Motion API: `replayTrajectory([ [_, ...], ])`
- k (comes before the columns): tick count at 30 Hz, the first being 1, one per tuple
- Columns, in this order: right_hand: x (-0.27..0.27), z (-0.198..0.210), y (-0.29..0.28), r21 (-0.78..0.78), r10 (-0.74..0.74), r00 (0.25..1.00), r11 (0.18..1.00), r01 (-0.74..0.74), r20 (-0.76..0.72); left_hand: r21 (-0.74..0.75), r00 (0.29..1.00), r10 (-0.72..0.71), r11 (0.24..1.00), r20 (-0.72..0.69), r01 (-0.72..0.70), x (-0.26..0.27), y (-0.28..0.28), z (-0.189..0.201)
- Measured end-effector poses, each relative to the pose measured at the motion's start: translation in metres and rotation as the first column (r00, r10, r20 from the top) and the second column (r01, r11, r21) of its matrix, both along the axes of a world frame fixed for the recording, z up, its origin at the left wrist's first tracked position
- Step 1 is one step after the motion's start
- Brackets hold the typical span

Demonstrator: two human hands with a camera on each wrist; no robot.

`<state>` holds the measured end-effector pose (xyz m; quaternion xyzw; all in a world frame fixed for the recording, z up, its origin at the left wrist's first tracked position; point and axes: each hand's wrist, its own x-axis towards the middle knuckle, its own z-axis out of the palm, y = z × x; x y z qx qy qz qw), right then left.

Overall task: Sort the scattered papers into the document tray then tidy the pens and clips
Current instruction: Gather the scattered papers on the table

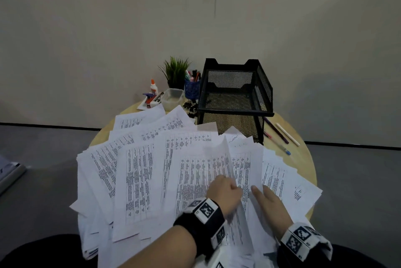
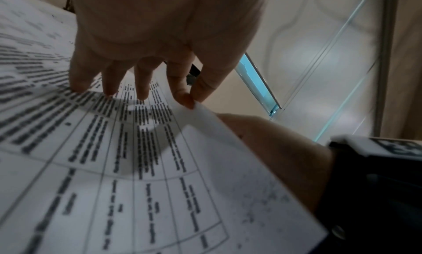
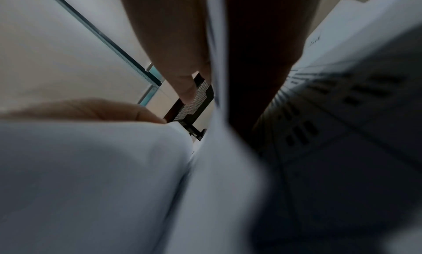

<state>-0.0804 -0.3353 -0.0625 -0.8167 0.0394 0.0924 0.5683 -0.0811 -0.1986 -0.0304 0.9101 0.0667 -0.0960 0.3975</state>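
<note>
Round wooden table (image 1: 303,170) is buried under scattered papers (image 1: 138,180), with the black mesh document tray (image 1: 234,94) at the back. Left hand (image 1: 223,191) sits knuckles-up, thumb and forefinger pinching the raised edge of one sheet (image 1: 230,159). Right hand (image 1: 271,204) has slid under that sheet, thumb pressing it.

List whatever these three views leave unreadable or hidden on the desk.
- Printed text on the papers: too small in the head view, blurred in the left wrist view.
- Right hand fingers: in the right wrist view, smeared and partly behind a sheet.
- Clips beside the document tray: dark, partly under papers, head view.
- Clear plastic box: contents too dim.
</note>
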Motion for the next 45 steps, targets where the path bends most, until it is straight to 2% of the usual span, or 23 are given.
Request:
replayTrajectory([
  [4,0.0,-0.005,0.004,0.075,-0.008,0.998,0.997,0.013,-0.062,-0.086,1.0,-0.029,0.996,0.007,0.029,-0.003,0.006,-0.001],
  [6,0.003,-0.011,0.002,-0.014,0.015,0.996,1.0,-0.016,-0.086,-0.122,0.999,0.013,0.993,0.038,-0.008,-0.002,0.022,-0.002],
  [8,0.007,-0.017,-0.002,-0.126,0.025,0.995,0.991,-0.037,-0.097,-0.112,0.993,0.096,0.99,0.065,-0.088,0.001,0.045,-0.001],
  [10,0.01,-0.019,-0.007,-0.084,0.008,0.994,0.996,-0.018,-0.11,-0.041,0.976,0.205,0.978,0.072,-0.202,0.002,0.072,-0.001],
  [13,0.013,-0.019,-0.008,-0.006,-0.031,0.994,1.0,0.031,-0.106,0.016,0.939,0.333,0.943,-0.085,-0.333,0.003,0.106,-0.006],
  [15,0.015,-0.017,-0.008,0.082,-0.036,0.989,0.995,0.048,-0.143,-0.04,0.931,0.329,0.94,-0.158,-0.339,0.001,0.118,-0.012],
  [17,0.015,-0.018,-0.007,0.145,0.007,0.983,0.989,0.02,-0.185,-0.158,0.929,0.326,0.922,-0.176,-0.353,-0.001,0.12,-0.016],
  [20,0.012,-0.016,-0.003,0.152,0.085,0.967,0.987,-0.049,-0.239,-0.284,0.93,0.314,0.889,-0.189,-0.358,-0.002,0.116,-0.016],
  [22,0.008,-0.015,0.0,0.141,0.128,0.961,0.985,-0.096,-0.245,-0.286,0.931,0.293,0.893,-0.216,-0.347,0.0,0.113,-0.015],
  [27,0.006,-0.012,0.003,-0.219,0.06,0.993,0.972,-0.082,-0.106,-0.322,0.934,0.307,0.879,-0.181,-0.351,0.003,0.114,-0.019],
  [30,0.01,-0.011,-0.003,-0.553,-0.008,1.0,0.833,-0.004,-0.018,-0.375,0.936,0.292,0.859,-0.198,-0.348,0.005,0.11,-0.019],
  [33,0.013,-0.01,-0.008,-0.625,-0.099,0.987,0.78,-0.002,-0.126,-0.342,0.943,0.273,0.882,-0.19,-0.324,0.007,0.105,-0.022],
  [36,0.016,-0.005,-0.017,-0.62,-0.167,0.971,0.784,0.025,-0.172,-0.346,0.95,0.254,0.888,-0.18,-0.303,0.011,0.1,-0.022],
  [40,0.017,0.005,-0.028,-0.504,-0.232,0.959,0.855,0.122,-0.161,-0.375,0.953,0.221,0.882,-0.207,-0.286,0.012,0.093,-0.019],
  [43,0.015,0.011,-0.028,-0.397,-0.241,0.969,0.896,0.2,-0.056,-0.38,0.96,0.197,0.887,-0.201,-0.261,0.009,0.09,-0.02],
  [45,0.011,0.016,-0.025,-0.297,-0.264,0.965,0.921,0.253,0.005,-0.437,0.966,0.189,0.864,-0.179,-0.25,0.007,0.088,-0.02],
])
